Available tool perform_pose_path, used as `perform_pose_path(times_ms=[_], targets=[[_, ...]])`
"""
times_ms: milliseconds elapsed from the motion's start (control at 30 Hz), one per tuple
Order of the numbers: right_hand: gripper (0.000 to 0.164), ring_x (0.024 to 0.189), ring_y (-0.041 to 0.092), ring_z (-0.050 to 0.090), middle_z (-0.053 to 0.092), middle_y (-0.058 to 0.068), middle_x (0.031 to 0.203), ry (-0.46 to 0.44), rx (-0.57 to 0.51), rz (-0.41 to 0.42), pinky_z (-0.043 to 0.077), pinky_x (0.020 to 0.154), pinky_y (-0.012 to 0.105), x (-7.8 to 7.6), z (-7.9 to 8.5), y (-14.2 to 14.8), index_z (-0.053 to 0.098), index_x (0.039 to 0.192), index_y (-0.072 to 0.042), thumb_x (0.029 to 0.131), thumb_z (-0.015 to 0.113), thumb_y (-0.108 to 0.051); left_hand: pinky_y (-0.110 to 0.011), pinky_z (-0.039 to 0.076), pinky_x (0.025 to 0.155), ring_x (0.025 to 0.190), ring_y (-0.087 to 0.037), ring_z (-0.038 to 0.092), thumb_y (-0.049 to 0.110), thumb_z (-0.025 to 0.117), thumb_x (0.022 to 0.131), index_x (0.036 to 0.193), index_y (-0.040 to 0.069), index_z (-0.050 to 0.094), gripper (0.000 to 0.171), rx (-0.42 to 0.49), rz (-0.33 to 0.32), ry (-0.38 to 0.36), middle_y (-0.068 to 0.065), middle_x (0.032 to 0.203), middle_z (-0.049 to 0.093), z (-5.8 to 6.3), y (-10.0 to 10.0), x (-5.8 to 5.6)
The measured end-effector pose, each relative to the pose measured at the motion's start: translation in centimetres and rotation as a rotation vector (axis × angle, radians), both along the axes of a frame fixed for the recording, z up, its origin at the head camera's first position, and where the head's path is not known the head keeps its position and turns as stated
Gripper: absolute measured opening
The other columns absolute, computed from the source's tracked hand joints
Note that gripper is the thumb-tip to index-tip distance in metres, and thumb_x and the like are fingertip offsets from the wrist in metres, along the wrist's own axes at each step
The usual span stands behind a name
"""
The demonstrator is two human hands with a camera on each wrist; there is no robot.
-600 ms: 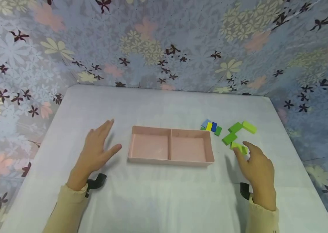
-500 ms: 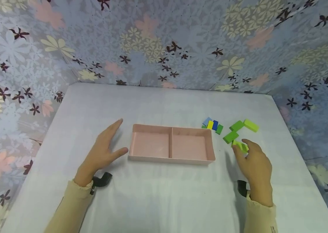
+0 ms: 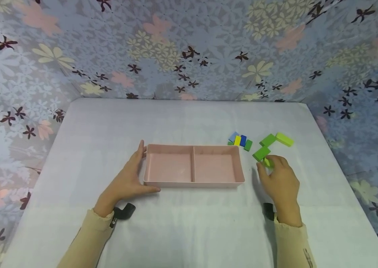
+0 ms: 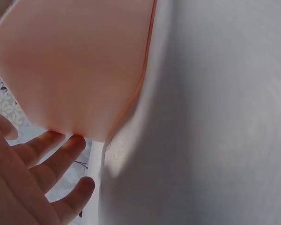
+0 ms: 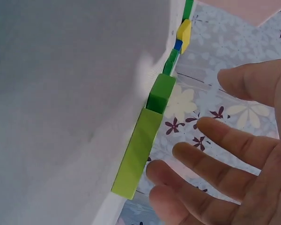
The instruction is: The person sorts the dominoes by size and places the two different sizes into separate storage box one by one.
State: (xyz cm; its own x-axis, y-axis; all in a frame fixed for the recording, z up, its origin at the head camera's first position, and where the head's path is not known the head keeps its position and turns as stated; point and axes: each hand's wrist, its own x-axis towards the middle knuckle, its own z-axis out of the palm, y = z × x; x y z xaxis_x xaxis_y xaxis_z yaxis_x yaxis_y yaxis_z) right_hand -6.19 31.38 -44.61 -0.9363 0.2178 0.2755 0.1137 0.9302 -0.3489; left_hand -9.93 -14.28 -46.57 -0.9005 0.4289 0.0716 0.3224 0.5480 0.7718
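A pink two-compartment box [image 3: 168,185] lies in the middle of the white table. My left hand [image 3: 125,180] is at its left end, thumb stretched along the near side and index finger by the far left corner. In the left wrist view, fingertips of the left hand [image 4: 47,173] touch the wall of the box [image 4: 79,65]. Over a light green block [image 3: 268,162] at the right hovers my right hand [image 3: 280,180], thumb and fingers apart. The right wrist view shows that hand [image 5: 225,159] loosely spread, apart from a long light green block [image 5: 136,154].
Green blocks [image 3: 261,153] and a yellow-green block [image 3: 284,139] lie beyond the right hand. By the box's far right corner is a small cluster with a yellow block [image 3: 237,140] and a blue block [image 3: 243,140]. Floral cloth [image 3: 209,48] rises behind the table.
My left hand has moved right and reached the box's left end. The right hand has shifted slightly left, covering more of the light green block. The head view has shifted a little.
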Motion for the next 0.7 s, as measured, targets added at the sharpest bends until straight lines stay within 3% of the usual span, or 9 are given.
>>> perform_pose_path(times_ms=[233,433,567,700], targets=[[0.046,0.107,0.050,0.060,0.059,0.028,0.132,-0.060,0.055,0.043,0.055,0.068,0.065,-1.1,0.8,0.8,0.064,0.126,0.001,0.091,0.071,-0.028,-0.060,0.027,0.119,0.149,-0.033,0.029,0.054,0.092,0.065,0.164,0.018,0.009,0.134,-0.018,0.041,-0.026,-0.010,0.163,0.029,-0.3,-0.2,0.2],[0.056,0.110,0.052,0.058,0.055,0.031,0.136,-0.175,0.044,0.101,0.052,0.077,0.067,-1.5,1.2,1.9,0.059,0.133,0.006,0.089,0.072,-0.026,-0.060,0.032,0.117,0.145,-0.032,0.037,0.059,0.090,0.063,0.163,0.023,0.013,0.132,-0.035,0.047,-0.028,-0.008,0.163,0.030,-0.5,-0.2,-0.1],[0.057,0.112,0.053,0.057,0.053,0.032,0.138,-0.213,0.045,0.079,0.052,0.078,0.067,-1.6,1.3,2.2,0.057,0.135,0.006,0.090,0.070,-0.027,-0.060,0.033,0.116,0.143,-0.031,0.040,0.058,0.091,0.063,0.163,0.026,0.013,0.131,-0.038,0.045,-0.028,-0.008,0.160,0.033,-0.5,-0.2,-0.3],[0.059,0.106,0.056,0.059,0.054,0.036,0.133,-0.199,0.055,0.006,0.053,0.071,0.067,-1.7,1.3,2.0,0.057,0.133,0.009,0.092,0.068,-0.031,-0.060,0.032,0.117,0.143,-0.032,0.039,0.056,0.092,0.062,0.163,0.025,0.013,0.132,-0.030,0.049,-0.040,-0.008,0.162,0.031,-0.5,0.0,-0.2]])
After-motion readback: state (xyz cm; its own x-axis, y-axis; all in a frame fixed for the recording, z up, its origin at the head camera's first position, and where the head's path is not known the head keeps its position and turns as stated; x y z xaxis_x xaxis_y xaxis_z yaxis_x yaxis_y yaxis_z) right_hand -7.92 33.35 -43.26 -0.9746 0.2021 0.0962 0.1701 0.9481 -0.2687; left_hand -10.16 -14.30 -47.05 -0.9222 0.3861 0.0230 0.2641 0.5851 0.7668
